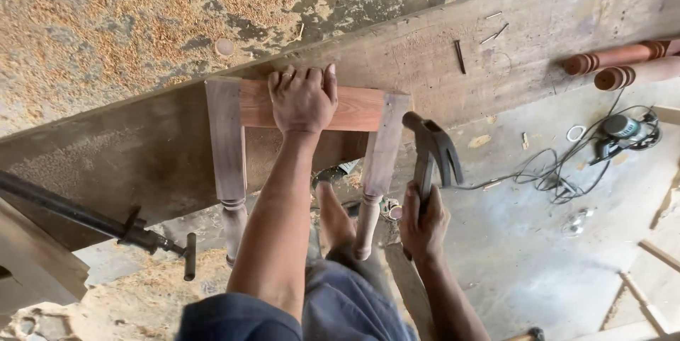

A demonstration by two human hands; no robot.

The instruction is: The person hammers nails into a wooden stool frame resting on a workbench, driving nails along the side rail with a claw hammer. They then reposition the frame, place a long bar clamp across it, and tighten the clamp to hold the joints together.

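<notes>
Knuckles of the right hand (423, 222) sit nearest the camera, fingers wrapped tight round the handle of a dark steel claw hammer (432, 153), whose head stands up just beside the frame's right leg. I judge the hammer top-heavy and hard; the hold sits low on the handle, which gives swing but less control.

Beyond it, the left hand (303, 100) lies flat-palmed over the reddish-brown wooden cross rail (354, 109), fingers curled over its far edge, pressing rather than pinching. The rail joins two greyish turned wooden legs (228, 164), and the whole frame leans against the edge of the worn plank workbench (496, 50). I read this assembly as stiff, fairly heavy and not fragile, though the joints may rack if it is lifted by one leg; the rail is the safest place to hold.

Further off, loose nails (460, 56) lie on the bench, and two turned reddish spindles (623, 65) rest at its right end.
</notes>
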